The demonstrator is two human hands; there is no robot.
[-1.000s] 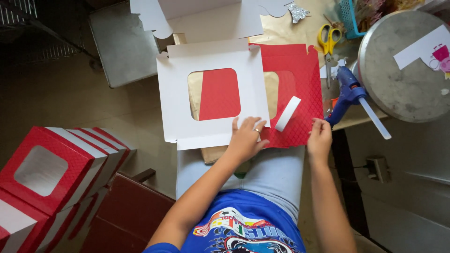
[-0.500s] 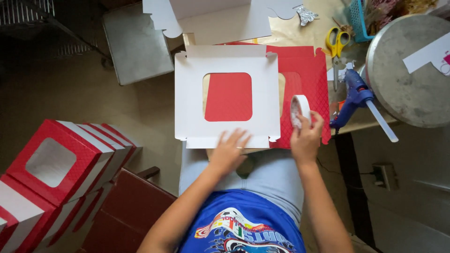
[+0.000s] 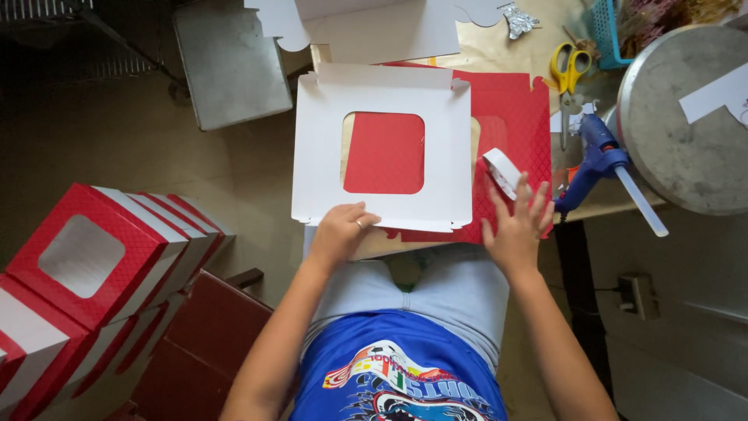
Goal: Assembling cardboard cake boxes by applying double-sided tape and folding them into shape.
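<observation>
Since half a second ago, my right hand [image 3: 518, 226] has let the tape roll [image 3: 502, 171] tip back and now lies with fingers spread wide over the red patterned card sheet [image 3: 510, 117], fingertips just touching the roll's lower edge; I can't tell whether it grips anything. From the head view, my left hand [image 3: 341, 232] sits curled on the near edge of the white die-cut box blank [image 3: 319, 148], fingers bent and pressing down, a ring showing. That blank lies flat on the worktable, its square window showing red card beneath. Just right of my right hand lies a blue glue gun [image 3: 596, 152], with yellow-handled scissors [image 3: 569, 66] beyond it and a round metal lid [image 3: 686, 132] at the far right. Finished red window boxes [image 3: 86, 257] stand stacked on the floor to my left.
</observation>
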